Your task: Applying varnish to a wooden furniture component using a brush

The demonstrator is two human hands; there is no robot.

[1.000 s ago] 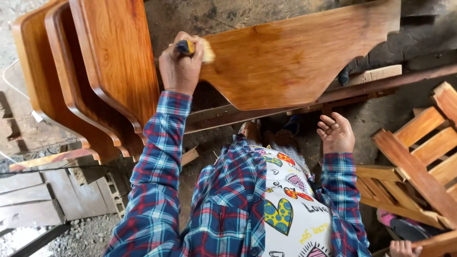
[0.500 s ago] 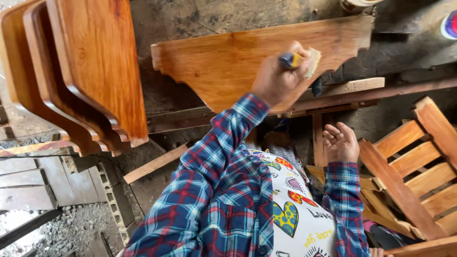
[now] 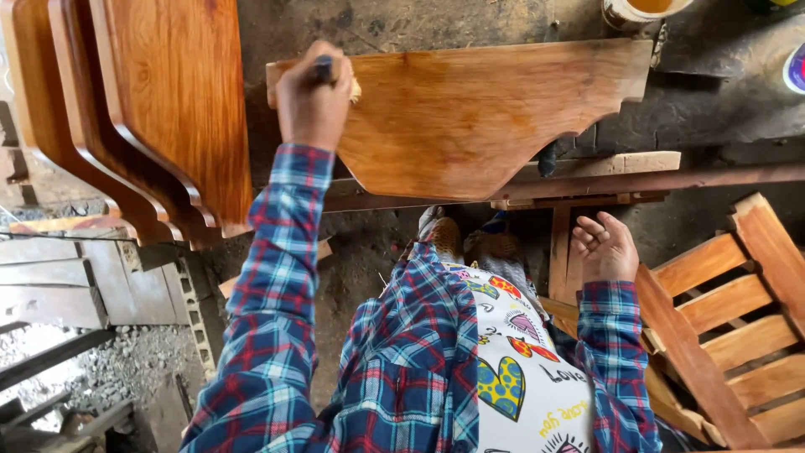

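Observation:
My left hand (image 3: 312, 101) is shut on a dark-handled brush (image 3: 324, 67). Its pale bristles (image 3: 355, 87) press on the upper left end of a shaped wooden board (image 3: 478, 117) that looks wet and glossy orange-brown. The board lies across a dark bench in front of me, its scalloped edge towards me. My right hand (image 3: 605, 248) rests palm up and empty by my knee, fingers loosely curled, just above a wooden slatted frame (image 3: 721, 310).
Three varnished boards (image 3: 168, 109) of the same shape lean stacked at the left. A tin of amber liquid (image 3: 641, 10) stands at the top edge. A dark rail (image 3: 721, 176) runs under the board. Grey planks (image 3: 50, 285) and rubble lie lower left.
My left hand swept the brush from the board's left end to its right part, then back to the left end. My right hand stayed palm up by my knee.

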